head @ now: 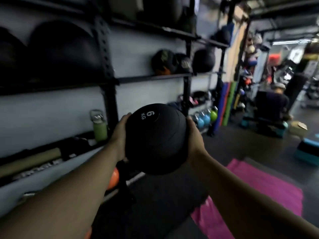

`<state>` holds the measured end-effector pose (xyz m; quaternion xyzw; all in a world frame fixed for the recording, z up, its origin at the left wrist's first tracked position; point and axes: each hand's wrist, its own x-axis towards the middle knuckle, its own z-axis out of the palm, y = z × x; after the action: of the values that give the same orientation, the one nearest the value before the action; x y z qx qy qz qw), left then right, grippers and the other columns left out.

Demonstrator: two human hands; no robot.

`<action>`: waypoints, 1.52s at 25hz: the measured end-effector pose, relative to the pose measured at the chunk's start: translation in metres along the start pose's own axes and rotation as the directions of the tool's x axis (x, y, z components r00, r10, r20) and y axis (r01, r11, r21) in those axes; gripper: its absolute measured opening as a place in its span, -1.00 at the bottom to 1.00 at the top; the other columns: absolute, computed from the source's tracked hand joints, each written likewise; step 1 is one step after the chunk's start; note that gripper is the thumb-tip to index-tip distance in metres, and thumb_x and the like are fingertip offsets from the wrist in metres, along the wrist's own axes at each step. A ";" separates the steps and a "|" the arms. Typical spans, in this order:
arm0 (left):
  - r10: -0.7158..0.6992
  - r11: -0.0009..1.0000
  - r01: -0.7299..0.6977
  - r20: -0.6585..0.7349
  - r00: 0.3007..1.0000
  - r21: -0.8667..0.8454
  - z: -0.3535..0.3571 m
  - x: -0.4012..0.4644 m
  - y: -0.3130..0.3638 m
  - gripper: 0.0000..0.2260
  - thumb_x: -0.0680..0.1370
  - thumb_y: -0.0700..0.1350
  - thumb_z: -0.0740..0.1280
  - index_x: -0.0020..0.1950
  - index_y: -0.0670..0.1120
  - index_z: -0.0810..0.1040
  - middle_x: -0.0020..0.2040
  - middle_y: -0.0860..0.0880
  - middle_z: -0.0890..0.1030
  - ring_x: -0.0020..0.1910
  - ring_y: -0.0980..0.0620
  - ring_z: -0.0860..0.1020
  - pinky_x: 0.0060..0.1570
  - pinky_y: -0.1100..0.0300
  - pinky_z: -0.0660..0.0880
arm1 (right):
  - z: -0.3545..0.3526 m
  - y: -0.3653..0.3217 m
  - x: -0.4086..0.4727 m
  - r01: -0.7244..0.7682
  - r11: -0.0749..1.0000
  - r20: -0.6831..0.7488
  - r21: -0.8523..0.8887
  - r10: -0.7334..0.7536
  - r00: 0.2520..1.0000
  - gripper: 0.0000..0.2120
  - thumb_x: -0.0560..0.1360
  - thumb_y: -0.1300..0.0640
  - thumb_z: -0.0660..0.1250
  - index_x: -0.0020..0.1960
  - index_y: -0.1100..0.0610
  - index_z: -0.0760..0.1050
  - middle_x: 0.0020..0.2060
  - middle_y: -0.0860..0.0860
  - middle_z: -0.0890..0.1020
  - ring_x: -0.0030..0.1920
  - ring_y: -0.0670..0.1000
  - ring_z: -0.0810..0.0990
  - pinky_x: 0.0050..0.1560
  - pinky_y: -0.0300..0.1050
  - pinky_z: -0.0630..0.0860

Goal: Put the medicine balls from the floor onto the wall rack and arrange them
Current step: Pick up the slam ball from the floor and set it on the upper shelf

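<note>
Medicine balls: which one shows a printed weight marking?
The black medicine ball held between the left hand and right hand, reading "6 KG"; the rack balls show no legible marking.

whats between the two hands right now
The black 6 kg medicine ball, pressed between the left hand and right hand, seen in the head view.

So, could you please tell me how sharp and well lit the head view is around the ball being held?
Head view: dim, rack smeared by motion blur; the medicine ball between left hand and right hand is sharpest, its 6 KG marking legible; wide-angle distortion bends the edges.
</note>
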<state>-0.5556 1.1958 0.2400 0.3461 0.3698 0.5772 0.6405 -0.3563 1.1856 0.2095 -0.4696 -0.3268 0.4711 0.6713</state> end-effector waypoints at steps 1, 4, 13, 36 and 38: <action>0.058 0.998 -0.058 -0.009 0.998 -0.004 -0.004 -0.001 0.032 -0.54 0.67 0.12 0.24 -0.20 -0.08 0.79 -0.22 -0.11 0.78 -0.30 -0.07 0.75 -0.39 0.22 0.64 | 0.030 -0.017 0.007 0.040 0.999 0.047 0.008 -0.040 0.998 -0.23 0.26 -0.44 0.37 0.25 0.07 0.69 0.18 0.09 0.75 0.23 0.16 0.70 0.38 0.21 0.56; 0.246 0.969 -0.246 -0.050 0.968 0.008 -0.027 -0.012 0.145 -0.61 0.66 0.16 0.25 0.12 -0.08 0.75 -0.03 -0.15 0.80 -0.12 -0.11 0.77 -0.22 0.18 0.68 | 0.138 -0.073 0.017 0.123 0.989 0.223 0.085 -0.139 0.965 -0.29 0.39 -0.40 0.36 0.32 0.09 0.65 0.22 0.15 0.73 0.23 0.22 0.70 0.37 0.25 0.57; 0.707 0.704 -0.682 -0.103 0.699 0.199 -0.067 -0.050 0.405 -0.60 0.59 0.12 0.34 0.22 -0.15 0.71 0.35 -0.28 0.65 0.23 -0.23 0.65 0.37 -0.10 0.54 | 0.384 -0.200 -0.006 0.199 0.894 0.524 0.403 -0.403 0.751 -0.25 0.31 -0.41 0.39 0.37 -0.02 0.63 0.22 0.09 0.74 0.22 0.19 0.71 0.34 0.22 0.60; 0.945 0.314 -0.876 -0.213 0.249 0.366 -0.119 0.237 0.685 -0.53 0.50 0.12 0.43 0.29 -0.14 0.73 0.28 -0.24 0.72 0.25 -0.28 0.69 0.29 -0.19 0.60 | 0.757 -0.308 0.260 0.132 0.742 0.598 0.657 -0.620 0.508 -0.53 0.56 -0.22 0.32 0.29 0.06 0.67 0.17 0.12 0.75 0.18 0.21 0.73 0.26 0.24 0.65; 0.954 0.287 -0.861 -0.204 0.219 0.419 -0.124 0.256 0.699 -0.63 0.52 0.08 0.44 0.17 -0.15 0.76 0.26 -0.25 0.72 0.26 -0.29 0.68 0.27 -0.20 0.60 | 0.777 -0.306 0.278 0.117 0.708 0.569 0.697 -0.645 0.510 -0.61 0.58 -0.15 0.35 0.23 0.09 0.70 0.14 0.11 0.76 0.16 0.18 0.73 0.24 0.17 0.66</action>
<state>-0.9868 1.5182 0.7689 0.4303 0.2825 0.8564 0.0395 -0.8458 1.6621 0.7640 0.1023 -0.5266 0.5304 0.6565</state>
